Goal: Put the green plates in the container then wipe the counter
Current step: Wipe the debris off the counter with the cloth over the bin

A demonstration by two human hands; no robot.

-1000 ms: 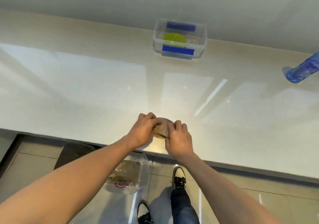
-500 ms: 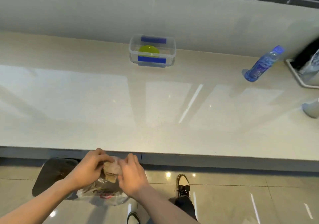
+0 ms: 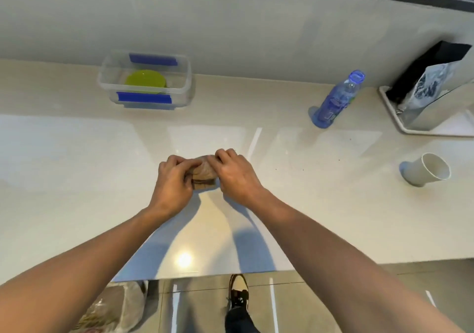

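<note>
Both hands — left hand (image 3: 174, 181) and right hand (image 3: 234, 175) — pinch a crumpled brown cloth (image 3: 204, 175) over the counter (image 3: 77, 168); green plates (image 3: 145, 81) sit inside the clear container (image 3: 146, 81) by the wall.

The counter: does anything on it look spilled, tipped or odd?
A few dark specks lie scattered on the counter, right of the hands. The water bottle and white cup only seem tilted, probably from the wide lens. Nothing else stands out.
</note>
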